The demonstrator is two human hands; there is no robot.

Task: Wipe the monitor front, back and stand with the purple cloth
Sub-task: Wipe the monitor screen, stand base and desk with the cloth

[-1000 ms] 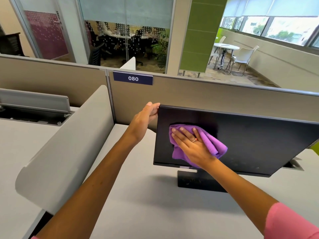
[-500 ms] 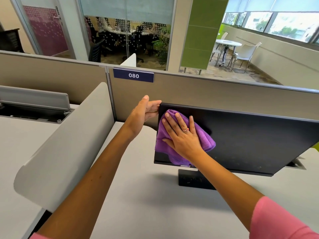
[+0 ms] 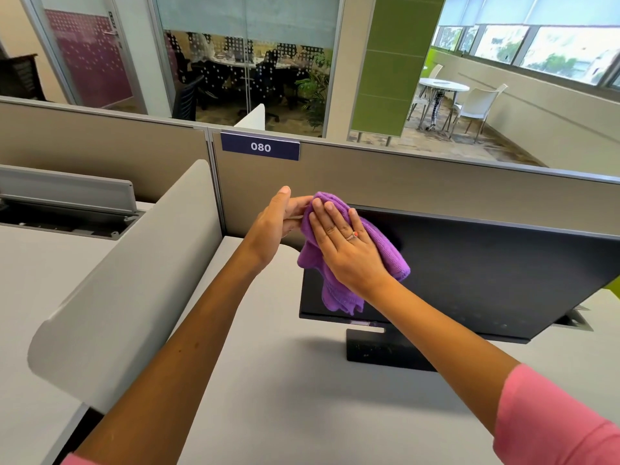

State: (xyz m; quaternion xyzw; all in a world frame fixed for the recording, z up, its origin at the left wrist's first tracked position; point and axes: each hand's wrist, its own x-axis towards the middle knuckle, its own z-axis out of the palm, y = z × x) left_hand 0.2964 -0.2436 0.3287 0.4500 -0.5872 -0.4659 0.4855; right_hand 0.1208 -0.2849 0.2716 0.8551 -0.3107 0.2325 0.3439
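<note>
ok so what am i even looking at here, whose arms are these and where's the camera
There is no machine here: these are a person's two bare arms, seen from a wide-angle camera worn on their head, looking forward and down. On the grey desk stands a dark monitor on its stand, in front of a beige partition labelled 080. The right hand presses a purple cloth flat against the screen's upper left corner. The left hand reaches to that same corner, its fingers hidden behind the cloth, so its grip cannot be told. A curved white divider stands at the left.
</note>
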